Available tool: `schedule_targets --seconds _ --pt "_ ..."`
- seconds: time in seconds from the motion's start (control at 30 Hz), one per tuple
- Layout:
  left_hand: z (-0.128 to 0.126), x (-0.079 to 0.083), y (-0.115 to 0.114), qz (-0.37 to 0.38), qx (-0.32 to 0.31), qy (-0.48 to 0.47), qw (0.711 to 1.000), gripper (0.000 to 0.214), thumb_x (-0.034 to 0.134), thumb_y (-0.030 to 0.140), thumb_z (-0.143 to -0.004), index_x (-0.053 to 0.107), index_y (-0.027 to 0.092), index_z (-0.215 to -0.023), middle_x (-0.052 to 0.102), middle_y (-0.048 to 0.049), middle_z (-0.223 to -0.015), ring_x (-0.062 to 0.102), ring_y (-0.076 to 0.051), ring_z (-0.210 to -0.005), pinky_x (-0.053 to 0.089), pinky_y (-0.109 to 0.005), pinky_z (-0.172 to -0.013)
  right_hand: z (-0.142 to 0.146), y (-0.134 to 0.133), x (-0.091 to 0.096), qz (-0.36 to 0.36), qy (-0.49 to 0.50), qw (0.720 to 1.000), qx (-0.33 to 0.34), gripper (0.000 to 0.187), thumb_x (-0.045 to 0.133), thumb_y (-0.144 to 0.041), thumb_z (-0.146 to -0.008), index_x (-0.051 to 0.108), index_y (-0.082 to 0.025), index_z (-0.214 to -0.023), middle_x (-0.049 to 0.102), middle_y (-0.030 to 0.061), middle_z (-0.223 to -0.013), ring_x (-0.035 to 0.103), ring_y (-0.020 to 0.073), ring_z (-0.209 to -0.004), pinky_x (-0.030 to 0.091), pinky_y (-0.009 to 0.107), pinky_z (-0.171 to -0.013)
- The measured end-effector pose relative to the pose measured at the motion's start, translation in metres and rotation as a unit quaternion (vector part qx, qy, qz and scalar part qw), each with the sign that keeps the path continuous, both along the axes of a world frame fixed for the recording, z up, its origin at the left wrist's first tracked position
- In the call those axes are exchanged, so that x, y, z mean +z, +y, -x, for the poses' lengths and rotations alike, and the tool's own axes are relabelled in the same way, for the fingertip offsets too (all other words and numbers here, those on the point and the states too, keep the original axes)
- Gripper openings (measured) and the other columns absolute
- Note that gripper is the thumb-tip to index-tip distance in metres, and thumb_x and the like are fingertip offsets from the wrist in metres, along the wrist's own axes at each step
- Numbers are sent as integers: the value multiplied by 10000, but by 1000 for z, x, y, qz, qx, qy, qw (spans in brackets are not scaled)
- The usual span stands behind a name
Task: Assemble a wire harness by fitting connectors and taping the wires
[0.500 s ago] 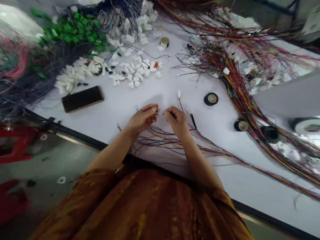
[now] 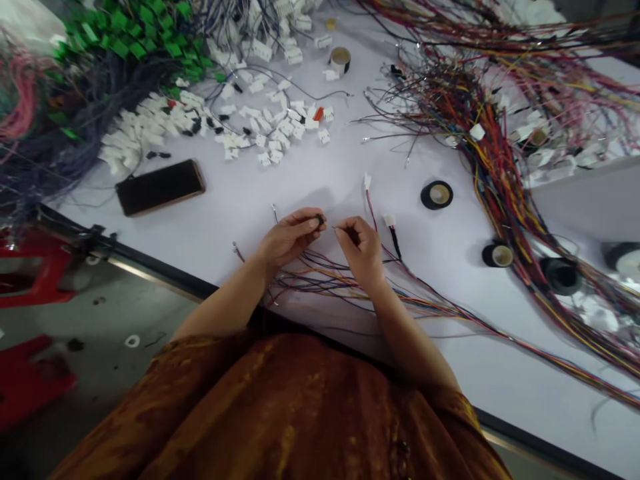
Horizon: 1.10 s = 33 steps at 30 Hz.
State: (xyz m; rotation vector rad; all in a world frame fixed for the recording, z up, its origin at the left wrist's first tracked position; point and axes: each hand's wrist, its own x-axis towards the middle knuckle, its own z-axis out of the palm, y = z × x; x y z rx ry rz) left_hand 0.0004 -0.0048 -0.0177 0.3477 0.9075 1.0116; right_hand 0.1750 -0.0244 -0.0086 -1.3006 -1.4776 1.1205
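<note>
Between the thumb and fingers of my left hand [image 2: 293,239] is a small black connector [image 2: 319,219]. Just to its right, my right hand [image 2: 361,252] pinches a thin wire, whose tip [image 2: 335,228] points toward the connector with a small gap between them. Below both hands a bundle of coloured wires [image 2: 425,307] lies on the white table [image 2: 310,180] and runs off to the right. Beyond my right hand, a white connector on red wire [image 2: 367,181] and another white connector with black sleeving [image 2: 389,221] branch from this bundle.
A phone [image 2: 161,187] lies at left. Loose white connectors [image 2: 280,137] and green connectors [image 2: 135,33] fill the back left. Black tape rolls [image 2: 437,195] sit at right, beside a thick wire harness [image 2: 493,173]. A red stool [image 2: 37,273] stands below the left table edge.
The view has shifted slightly, and both hands appear a little further right. The black connector in my left hand shows more clearly. The hands remain close together.
</note>
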Motion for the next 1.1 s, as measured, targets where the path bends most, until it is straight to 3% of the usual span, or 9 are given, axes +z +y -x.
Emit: schedule_targets --seconds 0.37,0.67,0.87,1.1 --pt "0 -6 -1 -39 -35 6 999 293 876 282 -696 730 170 -925 689 -11 -759 631 -87 -659 492 -190 -603 -6 10 -6 -31 0 999 10 96 587 -225 -880 595 -184 -793 515 -35 -697 439 89 -613 365 252 -597" --pt "-7 -3 1 -87 -48 52 994 378 844 433 -725 620 143 -820 612 26 -657 552 -58 -537 432 -173 -530 -4 9 -11 -32 26 999 1 100 599 -238 -875 591 -190 -787 512 -33 -703 441 92 -622 374 257 -606" --pt "-7 -3 1 -105 -51 99 988 329 768 425 -812 605 140 -814 576 35 -624 510 -52 -499 399 -180 -501 -3 7 -12 -54 12 998 -1 109 600 -211 -870 597 -185 -764 509 -36 -700 447 90 -627 376 258 -619" --pt "-1 -7 3 -85 -65 46 993 362 836 440 -733 672 127 -813 630 1 -674 577 -68 -554 466 -184 -528 0 6 -13 -38 2 999 -4 144 580 -259 -878 576 -194 -749 526 -27 -707 450 102 -639 384 266 -640"
